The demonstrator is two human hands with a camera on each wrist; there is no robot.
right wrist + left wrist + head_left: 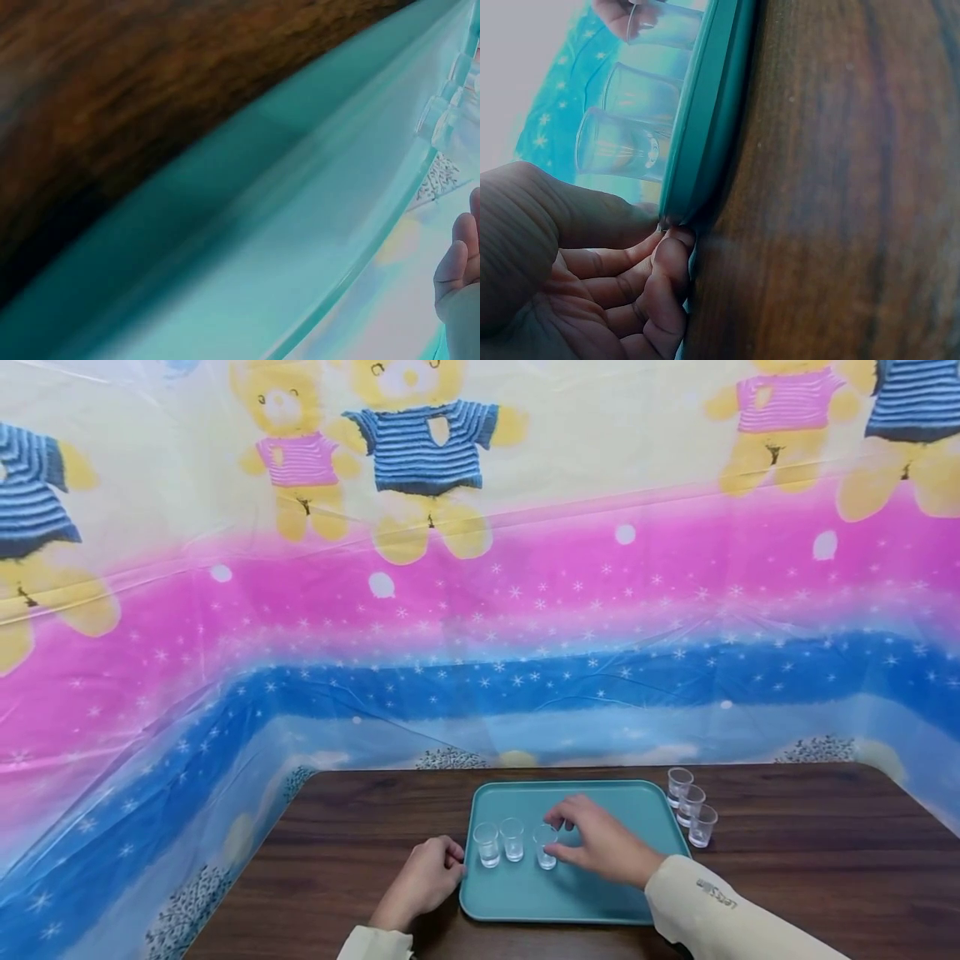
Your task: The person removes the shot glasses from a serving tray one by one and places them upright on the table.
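A teal tray (525, 902) lies on the table, and my left hand (429, 875) pinches its left rim between thumb and fingertips. In the left wrist view that thumb (607, 217) meets the tray edge from above, with the other fingers curled below. Two small clear shot glasses, one at the left (487, 852) and one beside it (512, 843), stand upright on the tray's left part. To their right my right hand (600, 843) holds a third shot glass (545, 862) upright between thumb and fingertips, over the tray. The right wrist view shows only part of that hand (465, 259) at its edge.
Three more clear shot glasses (690, 807) stand in a slanting row just off the tray's right edge, on the dark wooden table (810, 860). A printed cloth (487, 677) with bears and snowflakes hangs behind and around the table.
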